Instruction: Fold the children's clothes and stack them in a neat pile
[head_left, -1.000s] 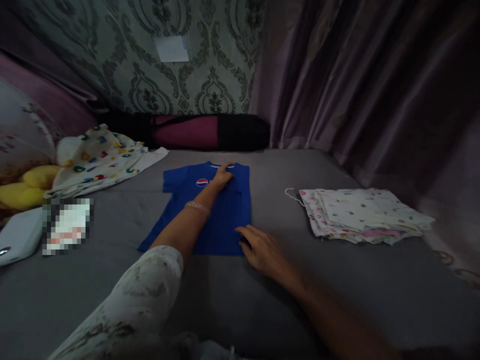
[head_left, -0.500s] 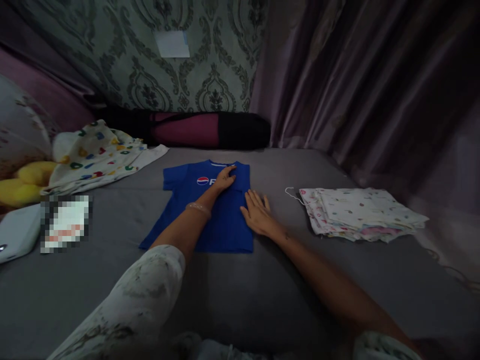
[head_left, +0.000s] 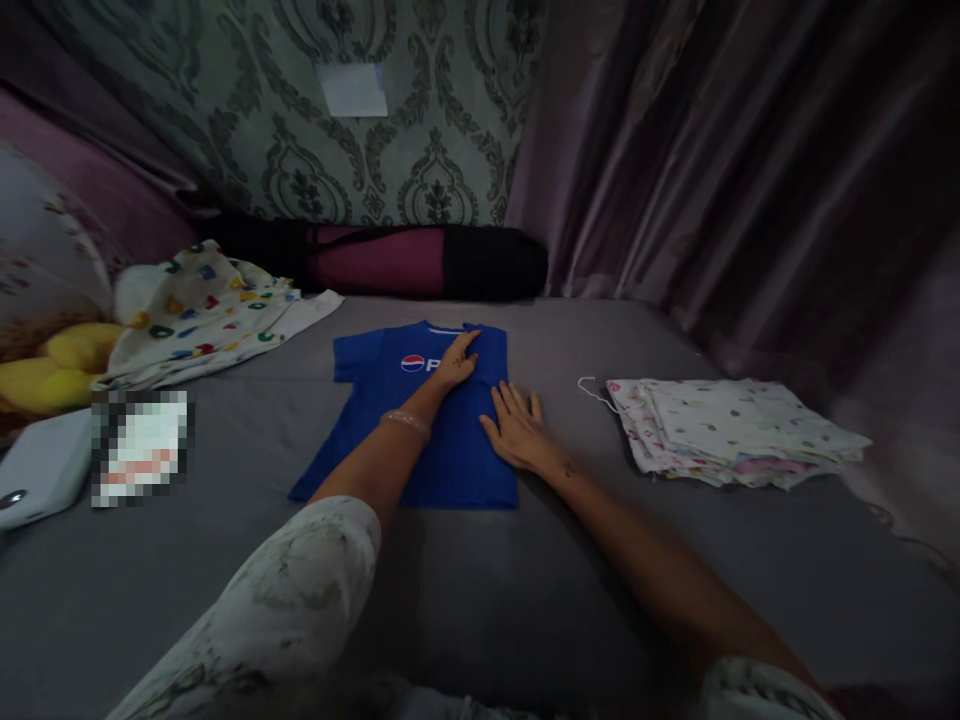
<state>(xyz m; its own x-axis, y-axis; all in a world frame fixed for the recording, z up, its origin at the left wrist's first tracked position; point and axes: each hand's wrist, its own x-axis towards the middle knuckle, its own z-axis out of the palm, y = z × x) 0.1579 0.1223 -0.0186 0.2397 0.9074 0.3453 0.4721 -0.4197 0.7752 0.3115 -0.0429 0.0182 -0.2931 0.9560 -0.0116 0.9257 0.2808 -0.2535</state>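
Note:
A blue T-shirt [head_left: 457, 460] with a red, white and blue round logo lies on the grey sheet. Its left sleeve sticks out, while the right side is turned inward along a straight edge. My left hand [head_left: 459, 362] rests on the shirt just below the collar, index finger stretched out, and covers part of the white lettering. My right hand [head_left: 519, 430] lies flat with fingers spread across the shirt's right edge, partly on the sheet. Neither hand grips anything.
Folded printed cloths [head_left: 735, 430] are stacked on the right of the bed [head_left: 585, 560]. At left lie a patterned garment [head_left: 217, 320], a yellow plush thing [head_left: 64, 365] and a pale device [head_left: 49, 465]. A black-and-maroon long bag [head_left: 382, 260] lies against the wall.
The whole view has shifted slightly, so everything appears a little further right. Both hands stay on the shirt in nearly the same places, and the shirt keeps its shape.

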